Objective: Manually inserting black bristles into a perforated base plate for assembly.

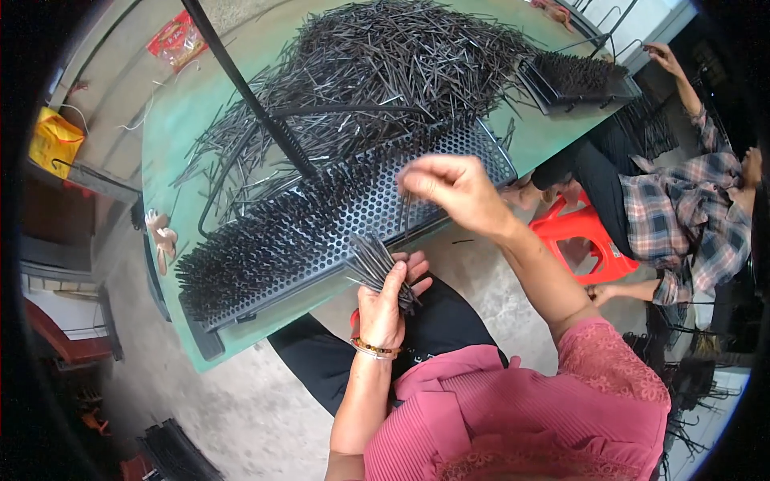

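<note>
My left hand (383, 309) is closed round a bundle of thin dark rods (370, 263), just off the near edge of a perforated black plate (353, 232). Its fingers curl under the bundle and the thumb lies on top. Above the right part of the plate, my right hand (455, 192) is pinched, thumb against fingers. One or two thin dark rods (403, 212) show right below its fingertips, slightly blurred. Many similar rods (249, 248) stand upright in the plate's holes, densest along its far side and left end. Bare holes show along the near side.
A large heap of loose rods (401, 56) covers the far part of the green table (172, 152). A black bar (249, 88) rises across the plate. Another rod-filled plate (573, 80) stands at right, near a person in a checked shirt (682, 216) and a red stool (581, 240).
</note>
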The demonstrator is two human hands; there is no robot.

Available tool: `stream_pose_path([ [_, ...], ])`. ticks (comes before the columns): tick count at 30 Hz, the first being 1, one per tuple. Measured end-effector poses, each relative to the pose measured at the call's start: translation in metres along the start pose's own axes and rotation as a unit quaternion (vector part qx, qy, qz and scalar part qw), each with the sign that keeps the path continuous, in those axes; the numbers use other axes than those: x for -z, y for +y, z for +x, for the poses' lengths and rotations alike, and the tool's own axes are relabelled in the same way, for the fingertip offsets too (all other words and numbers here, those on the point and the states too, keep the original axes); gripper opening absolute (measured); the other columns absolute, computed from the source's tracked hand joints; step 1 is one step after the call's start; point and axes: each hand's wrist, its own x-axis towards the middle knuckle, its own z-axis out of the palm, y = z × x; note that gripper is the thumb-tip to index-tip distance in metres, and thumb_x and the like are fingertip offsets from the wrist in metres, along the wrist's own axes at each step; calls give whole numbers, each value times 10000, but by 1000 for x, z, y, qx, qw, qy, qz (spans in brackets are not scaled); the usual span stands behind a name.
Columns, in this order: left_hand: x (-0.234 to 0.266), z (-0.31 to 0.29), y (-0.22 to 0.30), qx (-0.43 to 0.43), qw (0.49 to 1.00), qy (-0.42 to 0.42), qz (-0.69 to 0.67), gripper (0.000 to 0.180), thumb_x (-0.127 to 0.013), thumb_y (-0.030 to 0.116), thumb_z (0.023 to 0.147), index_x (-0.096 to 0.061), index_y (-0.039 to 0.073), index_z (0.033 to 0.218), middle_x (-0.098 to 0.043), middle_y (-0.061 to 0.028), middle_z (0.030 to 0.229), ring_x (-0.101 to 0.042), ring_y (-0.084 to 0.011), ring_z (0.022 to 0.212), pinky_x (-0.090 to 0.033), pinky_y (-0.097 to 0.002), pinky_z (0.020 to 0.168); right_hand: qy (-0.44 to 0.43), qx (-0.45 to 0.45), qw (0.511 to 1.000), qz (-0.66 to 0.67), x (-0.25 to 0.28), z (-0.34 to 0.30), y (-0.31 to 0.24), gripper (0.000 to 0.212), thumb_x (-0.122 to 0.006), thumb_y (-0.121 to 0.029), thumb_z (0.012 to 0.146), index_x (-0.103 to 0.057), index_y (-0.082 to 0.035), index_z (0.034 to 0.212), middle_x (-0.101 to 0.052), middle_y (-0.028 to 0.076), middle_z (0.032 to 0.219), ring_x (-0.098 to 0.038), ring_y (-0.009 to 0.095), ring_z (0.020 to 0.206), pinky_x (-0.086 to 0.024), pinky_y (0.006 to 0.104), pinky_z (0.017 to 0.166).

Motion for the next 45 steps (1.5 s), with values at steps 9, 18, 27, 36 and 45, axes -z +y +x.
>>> stream_pose_path([
  [9, -2, 7, 0, 51, 999, -3, 15, 282, -573, 185, 909, -527, -15, 1102, -636, -180, 1011, -647, -221, 830, -567, -340, 698, 45, 215, 962, -161, 16, 56, 20, 147, -627, -105, 851, -674, -5, 947, -657, 74, 876, -621, 133, 773, -490, 244, 695],
  [18, 1, 7, 0, 45, 998, -4, 36, 280, -577, 179, 901, -531, 20, 1127, -650, -149, 945, -640, -187, 739, -560, -302, 629, 28, 169, 983, -62, 20, 65, 39, 157, -620, -127, 867, -677, -5, 948, -661, 51, 874, -612, 104, 761, -489, 235, 694],
  [27, 3, 6, 1, 50, 998, -3, 37, 262, -590, 152, 889, -525, 27, 1109, -652, -149, 923, -636, -179, 721, -549, -281, 588, 73, 264, 934, -231, 11, 52, 34, 197, -666, -125, 816, -669, -41, 994, -680, 107, 903, -655, 214, 797, -511, 307, 720],
  [36, 4, 5, 3, 54, 998, -10, 17, 256, -541, 134, 919, -512, -7, 1130, -651, -169, 950, -646, -194, 749, -554, -296, 610, 66, 225, 951, -202, 11, 51, 35, 180, -663, -60, 819, -659, -3, 989, -682, 100, 918, -651, 136, 794, -506, 257, 697],
  [45, 5, 6, 1, 54, 998, -11, 38, 260, -542, 140, 920, -507, -5, 1132, -649, -172, 956, -645, -192, 754, -551, -290, 609, 31, 315, 890, -327, 8, 51, 36, 217, -689, -80, 781, -672, -46, 995, -677, 83, 897, -638, 218, 816, -493, 328, 758],
])
